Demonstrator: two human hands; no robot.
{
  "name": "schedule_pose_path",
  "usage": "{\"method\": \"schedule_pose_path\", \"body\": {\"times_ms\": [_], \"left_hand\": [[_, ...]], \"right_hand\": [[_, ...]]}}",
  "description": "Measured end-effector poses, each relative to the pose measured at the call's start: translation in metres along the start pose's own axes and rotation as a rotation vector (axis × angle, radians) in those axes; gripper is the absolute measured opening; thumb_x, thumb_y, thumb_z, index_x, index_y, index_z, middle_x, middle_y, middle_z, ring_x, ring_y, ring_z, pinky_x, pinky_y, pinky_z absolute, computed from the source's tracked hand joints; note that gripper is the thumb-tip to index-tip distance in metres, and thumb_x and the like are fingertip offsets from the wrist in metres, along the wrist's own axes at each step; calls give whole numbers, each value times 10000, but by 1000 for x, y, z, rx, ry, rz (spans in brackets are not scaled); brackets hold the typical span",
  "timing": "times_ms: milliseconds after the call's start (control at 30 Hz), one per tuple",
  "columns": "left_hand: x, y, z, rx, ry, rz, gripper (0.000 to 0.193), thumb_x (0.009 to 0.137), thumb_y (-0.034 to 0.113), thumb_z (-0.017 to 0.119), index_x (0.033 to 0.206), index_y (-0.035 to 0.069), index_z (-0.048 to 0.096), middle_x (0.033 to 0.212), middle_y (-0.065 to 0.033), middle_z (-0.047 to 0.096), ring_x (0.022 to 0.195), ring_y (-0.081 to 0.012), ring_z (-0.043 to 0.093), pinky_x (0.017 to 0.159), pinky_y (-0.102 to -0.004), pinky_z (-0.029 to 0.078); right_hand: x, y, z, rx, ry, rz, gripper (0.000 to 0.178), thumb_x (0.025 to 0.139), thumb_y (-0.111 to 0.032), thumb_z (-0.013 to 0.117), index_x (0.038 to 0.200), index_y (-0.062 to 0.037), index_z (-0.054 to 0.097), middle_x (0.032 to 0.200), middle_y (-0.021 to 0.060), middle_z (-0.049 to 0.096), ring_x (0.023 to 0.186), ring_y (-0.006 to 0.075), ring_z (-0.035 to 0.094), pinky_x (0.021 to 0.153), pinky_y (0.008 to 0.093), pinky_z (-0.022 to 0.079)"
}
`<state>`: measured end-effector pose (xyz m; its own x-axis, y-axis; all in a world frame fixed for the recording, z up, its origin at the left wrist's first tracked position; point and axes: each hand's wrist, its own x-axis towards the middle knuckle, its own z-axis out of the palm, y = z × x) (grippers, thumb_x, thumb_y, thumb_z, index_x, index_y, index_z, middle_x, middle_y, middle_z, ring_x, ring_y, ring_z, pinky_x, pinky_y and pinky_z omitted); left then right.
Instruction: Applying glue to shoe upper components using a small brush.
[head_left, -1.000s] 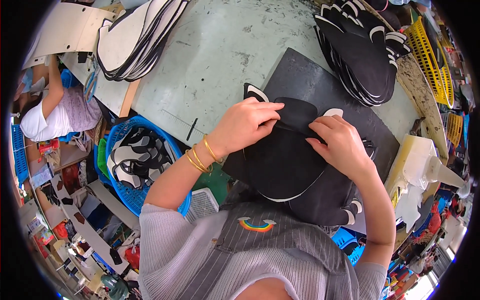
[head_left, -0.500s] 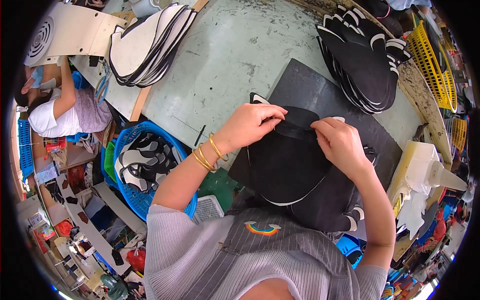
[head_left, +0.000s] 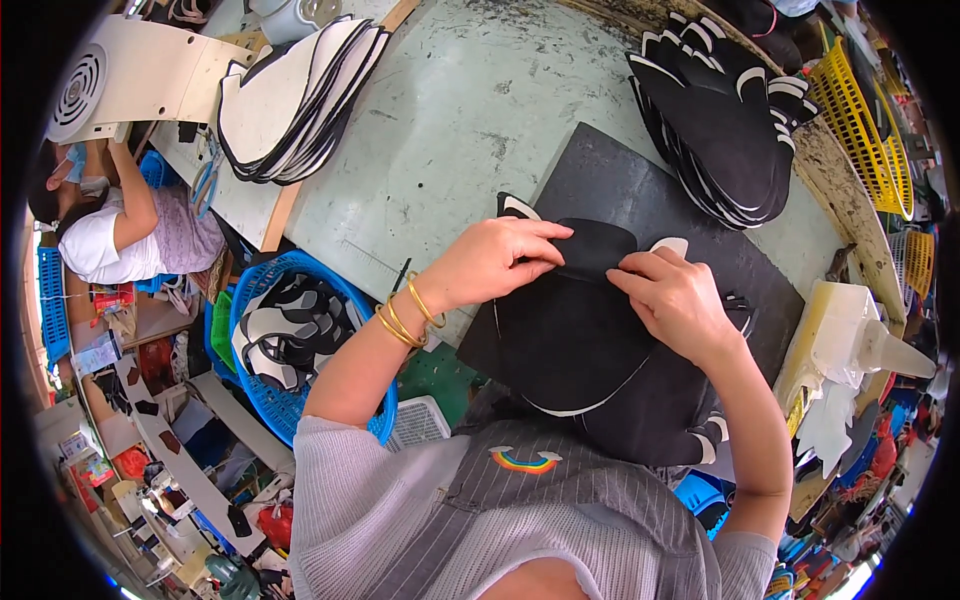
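Work area: a dark flat board (head_left: 640, 180) lies on the pale green desk (head_left: 440, 120). The black panel (head_left: 570, 345), a rounded piece with a pale lower edge, lies partly over the board, directly in front of the wearer. A small black piece (head_left: 602, 243) sits at the panel's far edge, between the two hands.

Hand state: the left hand (head_left: 495, 262) has its fingers bent and its fingertips at the small piece's left end. The right hand (head_left: 675, 300) touches near its right end, thumb close to the forefinger. Whether either pinches or only presses cannot be told.

Recommended handling, by judgement:
1. Hold both ends level, so that the small piece does not skew.
2. Match its edge to the panel's before applying pressure.
3. Press outward from the middle; the material looks pliable and may pucker.
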<state>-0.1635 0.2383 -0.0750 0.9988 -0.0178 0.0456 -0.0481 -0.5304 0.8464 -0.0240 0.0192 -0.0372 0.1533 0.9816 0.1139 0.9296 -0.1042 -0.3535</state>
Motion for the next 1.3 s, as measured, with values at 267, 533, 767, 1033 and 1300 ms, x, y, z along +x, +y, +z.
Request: {"method": "schedule_pose_path", "body": {"times_ms": [267,533,767,1033,1300], "left_hand": [[-4,3,1,124,-22,66,141,765,60,652,887,95,712,1208,-42,606,805,-181,628,727,-295,508],[-4,2,0,138,-35,85,180,733,41,642,892,87,714,1224,-36,596,780,-161,597,757,-298,487],[-14,14,9,218,20,128,208,718,37,654,918,55,703,1241,-51,580,876,-207,571,805,-322,478],[9,22,27,295,301,4,338,693,92,749,987,32,592,990,-93,555,1038,-286,497,871,-357,444],[19,19,22,-174,284,-371,385,709,60,766,1041,3,579,793,-50,644,615,-90,542,594,-244,467]], "right_hand": [[1,-3,-1,-43,-49,-7,206,714,-101,652,919,-102,677,895,13,599,799,175,581,584,303,501],[1,0,1,-67,-68,-12,208,687,-101,646,894,-100,664,897,19,580,798,176,575,591,301,499],[3,-3,-6,-156,-159,-30,267,696,-73,654,961,-93,668,965,33,599,829,198,585,598,317,503],[7,13,3,218,89,190,311,724,-137,743,977,-8,616,961,116,586,865,267,588,735,350,505],[25,15,1,696,-17,556,281,739,-97,740,976,15,637,782,61,636,629,73,518,589,229,449]]}}
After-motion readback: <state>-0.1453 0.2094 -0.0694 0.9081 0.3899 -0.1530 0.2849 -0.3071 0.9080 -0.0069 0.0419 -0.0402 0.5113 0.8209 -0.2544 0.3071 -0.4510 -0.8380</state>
